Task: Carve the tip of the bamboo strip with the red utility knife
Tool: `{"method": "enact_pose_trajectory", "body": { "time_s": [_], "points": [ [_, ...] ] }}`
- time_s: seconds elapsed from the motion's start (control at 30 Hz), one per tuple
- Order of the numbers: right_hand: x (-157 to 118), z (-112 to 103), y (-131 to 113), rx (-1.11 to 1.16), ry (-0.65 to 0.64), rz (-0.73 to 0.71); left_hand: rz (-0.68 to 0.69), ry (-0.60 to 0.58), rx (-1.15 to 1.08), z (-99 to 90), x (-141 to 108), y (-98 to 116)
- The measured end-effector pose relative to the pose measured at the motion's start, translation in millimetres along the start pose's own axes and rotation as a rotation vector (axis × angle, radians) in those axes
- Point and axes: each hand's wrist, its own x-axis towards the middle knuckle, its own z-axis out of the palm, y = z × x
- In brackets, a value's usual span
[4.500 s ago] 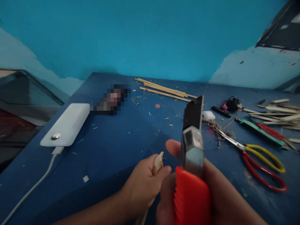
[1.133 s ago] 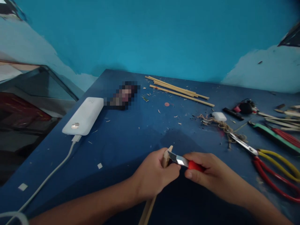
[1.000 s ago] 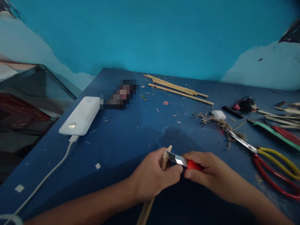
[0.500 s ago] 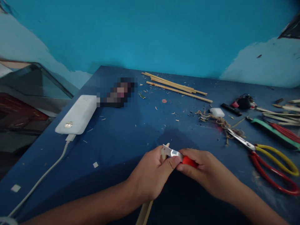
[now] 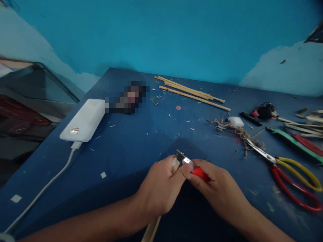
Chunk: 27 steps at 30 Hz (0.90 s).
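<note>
My left hand (image 5: 163, 185) is wrapped round a pale strip of wood or bamboo (image 5: 152, 229), whose cut tip shows above the fist and whose tail runs down toward me. My right hand (image 5: 214, 183) grips the red handle of a utility knife (image 5: 200, 173). Its short metal blade points up and left, close beside the strip's tip. The left thumb rests against the knife's metal neck. Most of the strip inside my left fist is hidden.
Thin bamboo sticks (image 5: 194, 94) lie near the wall among shavings. On the right are scissors (image 5: 275, 161) with red and yellow handles, twine (image 5: 243, 132), a white case (image 5: 236, 121) and a green-handled tool (image 5: 292, 143). A cabled white power bank (image 5: 84, 121) sits left.
The knife blade has shifted slightly up and turned darker to view, and a small gap shows between it and the strip's tip. Both hands keep their grips.
</note>
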Motion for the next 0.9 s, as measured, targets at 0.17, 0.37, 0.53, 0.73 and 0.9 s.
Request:
{"method": "enact_pose_trajectory", "body": {
  "time_s": [0.17, 0.37, 0.53, 0.73, 0.9],
  "points": [
    [-1, 4, -2, 0.022, 0.039, 0.009, 0.025, -0.019, -0.093, 0.2, 1, 3],
    [-1, 7, -1, 0.027, 0.065, 0.026, -0.014, 0.013, -0.047, 2.2, 0, -2],
    [-1, -3, -6, 0.069, 0.017, -0.016, -0.021, -0.044, -0.138, -0.1, 2, 0],
    [-1, -15, -11, 0.120, -0.127, -0.052, -0.122, -0.155, -0.326, -8.8, 5, 11],
    [-2, -19, -8, 0.165, -0.222, -0.059, -0.168, -0.315, -0.376, -11.1, 6, 10]
  ]
}}
